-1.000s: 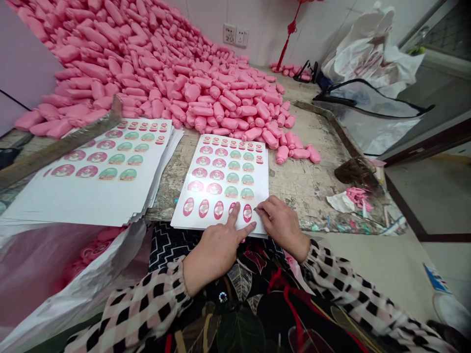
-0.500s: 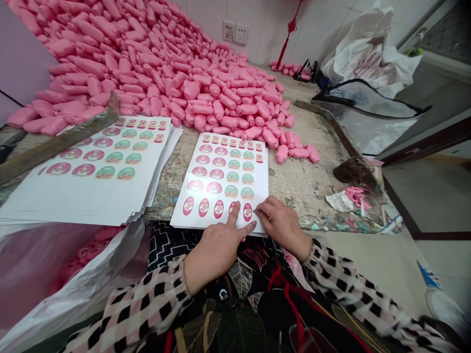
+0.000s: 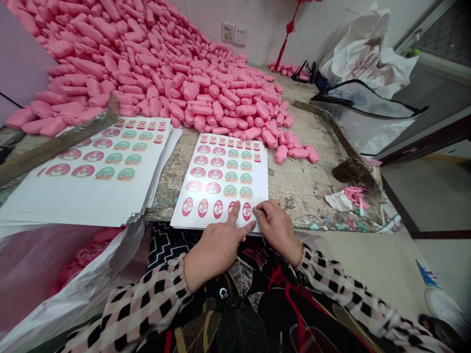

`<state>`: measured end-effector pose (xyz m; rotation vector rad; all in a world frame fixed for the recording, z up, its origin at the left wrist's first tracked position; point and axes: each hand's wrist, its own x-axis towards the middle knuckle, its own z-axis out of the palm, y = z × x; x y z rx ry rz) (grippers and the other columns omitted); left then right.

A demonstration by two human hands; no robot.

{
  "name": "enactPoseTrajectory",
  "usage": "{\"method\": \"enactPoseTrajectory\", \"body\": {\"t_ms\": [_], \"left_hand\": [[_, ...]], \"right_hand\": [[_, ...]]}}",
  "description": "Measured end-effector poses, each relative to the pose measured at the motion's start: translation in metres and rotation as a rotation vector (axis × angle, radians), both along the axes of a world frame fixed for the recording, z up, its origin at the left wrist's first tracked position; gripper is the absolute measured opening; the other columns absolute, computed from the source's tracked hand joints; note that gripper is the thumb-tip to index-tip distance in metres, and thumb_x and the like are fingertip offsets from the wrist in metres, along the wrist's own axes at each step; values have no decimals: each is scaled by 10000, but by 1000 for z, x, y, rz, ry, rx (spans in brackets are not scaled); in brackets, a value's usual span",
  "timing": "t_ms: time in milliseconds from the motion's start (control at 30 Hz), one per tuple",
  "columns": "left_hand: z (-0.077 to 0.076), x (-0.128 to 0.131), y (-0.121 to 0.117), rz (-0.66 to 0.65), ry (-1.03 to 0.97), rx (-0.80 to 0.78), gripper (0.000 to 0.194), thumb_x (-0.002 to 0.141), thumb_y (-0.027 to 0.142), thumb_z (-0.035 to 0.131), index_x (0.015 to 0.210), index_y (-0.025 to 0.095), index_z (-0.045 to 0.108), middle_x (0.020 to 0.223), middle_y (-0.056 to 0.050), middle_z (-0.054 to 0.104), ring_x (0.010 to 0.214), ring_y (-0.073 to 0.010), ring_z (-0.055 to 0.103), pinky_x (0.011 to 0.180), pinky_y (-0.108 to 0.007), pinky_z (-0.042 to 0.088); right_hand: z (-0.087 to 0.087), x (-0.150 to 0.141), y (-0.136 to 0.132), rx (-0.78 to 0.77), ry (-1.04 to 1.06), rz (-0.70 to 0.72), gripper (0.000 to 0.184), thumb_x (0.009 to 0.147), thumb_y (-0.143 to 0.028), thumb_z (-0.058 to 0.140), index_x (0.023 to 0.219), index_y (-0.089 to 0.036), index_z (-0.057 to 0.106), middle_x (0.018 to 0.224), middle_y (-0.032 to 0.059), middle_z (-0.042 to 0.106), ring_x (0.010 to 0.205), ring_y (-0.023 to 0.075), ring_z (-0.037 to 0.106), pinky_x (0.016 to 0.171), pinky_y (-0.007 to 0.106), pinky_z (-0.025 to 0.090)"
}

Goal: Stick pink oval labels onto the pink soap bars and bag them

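Note:
A sheet of stickers [image 3: 230,166] lies at the table's front edge, with pink and green labels in rows and red ovals along the bottom. My left hand [image 3: 217,245] rests on its lower part, index finger and thumb stretched out on either side of the last oval sticker [image 3: 247,211]. The other left fingers curl under; a small pink tip beneath the thumb looks like part of a pink bottle, mostly hidden. My right hand [image 3: 277,228] is closed in a pinch at that oval's right edge.
Behind the sheet rises a large heap of pink bottles [image 3: 147,73]. A stack of sticker sheets [image 3: 73,196] lies left, under a worn wooden strip [image 3: 55,142]. Scraps [image 3: 340,201] lie right. A plastic bag with pink pieces [image 3: 110,264] hangs open at lower left.
My right hand has shifted slightly left and down, its pinch staying by the oval sticker's right edge. My left hand stays in place.

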<state>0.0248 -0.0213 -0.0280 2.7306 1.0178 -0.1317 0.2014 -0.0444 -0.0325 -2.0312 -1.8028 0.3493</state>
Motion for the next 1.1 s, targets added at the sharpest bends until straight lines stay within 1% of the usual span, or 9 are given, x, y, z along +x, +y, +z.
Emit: {"method": "enactPoseTrajectory", "body": {"t_ms": [233,467,567,667,867,933,1000,1067,1100], "left_hand": [[5,2,4,-17,-4,-26,730,822,224,490,1412,468,137,1523,-145,73,784,-236,640,649,-394,486],[7,2,4,-12,-14,3,773,812,224,507,1424,447,90,1505,-190,122,812,-284,646,622,-400,487],[9,1,4,-17,-17,-5,748,817,220,499,1425,437,123,1510,-185,102,828,-290,645,624,-395,486],[10,2,3,-9,-22,-19,722,817,203,491,1424,423,167,1513,-183,84,827,-286,645,636,-395,482],[8,0,1,23,-63,-101,596,835,223,482,1372,430,326,1509,-196,81,753,-263,654,656,-438,480],[12,-6,1,36,-169,-174,587,844,211,470,1374,420,330,1504,-177,147,855,-290,644,717,-464,476],[17,-14,1,75,-369,-301,570,852,236,482,1379,397,335,1463,-132,299,1032,-306,580,831,-472,445],[22,-20,1,226,-646,-503,533,852,321,516,1366,354,378,1316,-99,500,1065,-272,555,863,-414,440],[24,-21,2,340,-800,-645,515,854,377,512,1354,328,400,1198,-91,579,985,-244,587,815,-373,463]], "right_hand": [[11,-2,12,-124,-4,-125,226,814,-440,547,752,-232,610,792,0,616,697,153,549,572,255,315],[18,-11,6,9,-116,-74,203,836,-370,538,718,-220,607,780,3,592,713,139,544,580,257,295],[22,-14,4,33,-121,-73,227,840,-385,534,705,-217,605,767,2,588,704,137,542,579,262,295],[26,-14,4,25,-54,-95,234,817,-408,561,688,-219,611,753,-5,593,687,135,540,575,261,301],[24,4,11,77,245,-210,244,755,-457,617,704,-219,633,749,-10,616,666,135,536,602,258,349],[22,12,16,94,343,-221,254,736,-461,632,702,-210,634,724,-5,615,646,136,524,595,261,355],[22,17,20,104,452,-238,259,714,-457,653,695,-200,632,683,-4,603,620,134,506,580,261,356],[26,14,23,120,591,-251,259,692,-444,676,690,-191,622,657,-8,591,604,128,491,579,261,364],[29,10,23,126,666,-245,256,685,-435,686,692,-188,617,655,-10,589,601,126,488,583,261,370]]}}
